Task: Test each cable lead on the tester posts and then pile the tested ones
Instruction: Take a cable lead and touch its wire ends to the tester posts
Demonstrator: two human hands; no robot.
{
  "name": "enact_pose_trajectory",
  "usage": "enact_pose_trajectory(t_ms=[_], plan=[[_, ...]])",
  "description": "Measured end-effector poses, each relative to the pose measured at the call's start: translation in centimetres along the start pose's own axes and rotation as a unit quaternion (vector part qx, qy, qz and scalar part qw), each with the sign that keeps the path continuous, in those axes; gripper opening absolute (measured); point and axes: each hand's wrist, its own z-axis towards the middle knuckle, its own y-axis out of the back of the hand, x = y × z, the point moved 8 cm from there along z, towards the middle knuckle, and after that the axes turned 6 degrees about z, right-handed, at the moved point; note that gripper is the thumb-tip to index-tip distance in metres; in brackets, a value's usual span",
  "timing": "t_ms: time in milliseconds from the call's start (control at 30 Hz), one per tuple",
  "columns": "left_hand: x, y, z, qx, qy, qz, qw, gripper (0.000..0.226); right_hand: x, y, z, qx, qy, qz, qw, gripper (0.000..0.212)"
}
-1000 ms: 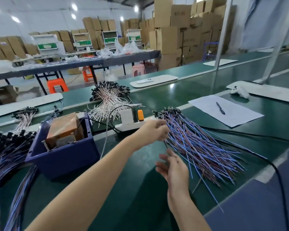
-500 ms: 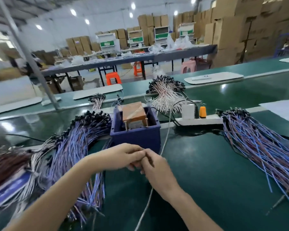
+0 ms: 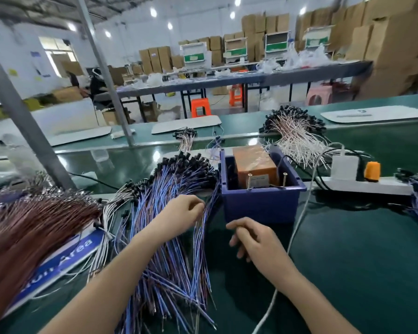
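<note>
**Lead at the edge of the blue pile, left hand**

- Left hand (image 3: 181,213) is seen over the right edge of the tested pile (image 3: 179,179), a fan of blue and brown leads with black ends pointing away. Its fingers (image 3: 197,207) are curled, and thumb and fingertips are pinched on a thin cable lead (image 3: 199,227), which hangs down along that edge.
- Right hand (image 3: 256,242) is held just above the green belt (image 3: 348,261), in front of the blue bin (image 3: 261,203) and apart from it. Its fingers (image 3: 238,244) are loosely curled with the thumb stretched toward the left hand. Whether anything is held between them cannot be told.
- Inside the bin an orange-brown tester block (image 3: 253,162) is noted, with two upright tester posts (image 3: 249,179) before it. Neither post is touched.
- A white cord (image 3: 297,227) is laid past the bin toward the near edge.
- To the right a white power strip (image 3: 362,185) is seen, carrying a white adapter (image 3: 344,166) and an orange plug (image 3: 372,169).
- At far left a brown lead bundle (image 3: 34,225) is spread over a blue sign (image 3: 65,256).
</note>
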Motion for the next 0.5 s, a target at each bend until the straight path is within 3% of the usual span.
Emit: enact_pose_trajectory(t_ms=[200,500], plan=[[-0.1,-2.6,4.4,-0.003,0.041,0.099,0.994,0.028,-0.9,1.0,0.3,-0.013,-0.023,0.058,0.998,0.038],[1.3,-2.5,6.5,-0.062,0.115,-0.021,0.991,0.023,-1.5,1.6,0.7,-0.013,-0.05,0.108,0.993,0.039]])
